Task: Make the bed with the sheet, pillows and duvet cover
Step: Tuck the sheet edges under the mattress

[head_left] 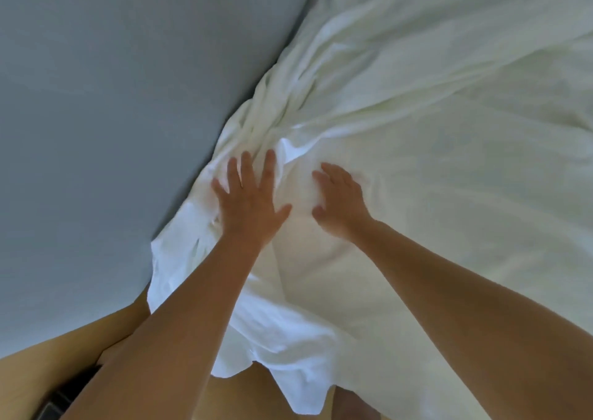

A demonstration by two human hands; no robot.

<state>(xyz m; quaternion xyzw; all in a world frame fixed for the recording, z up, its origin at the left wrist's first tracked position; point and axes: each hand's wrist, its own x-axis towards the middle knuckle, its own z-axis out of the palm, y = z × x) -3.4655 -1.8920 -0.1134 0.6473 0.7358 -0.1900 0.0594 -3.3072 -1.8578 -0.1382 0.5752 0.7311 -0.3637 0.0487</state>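
Head view: the white crumpled fabric duvet cover (pixel 433 131) fills the centre and right of the frame, its bunched edge meeting the smooth grey-blue bed sheet (pixel 112 99) at upper left. The left hand (pixel 252 201) and right hand (pixel 338 201) press flat on it, fingers spread, gripping nothing. It looks light, soft and floppy, probably best pinched with 2 hands along the loose hem at lower centre.

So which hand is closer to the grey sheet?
Left. The left hand presses the crumpled edge of the white duvet cover, beside the grey sheet; the right hand rests farther in.
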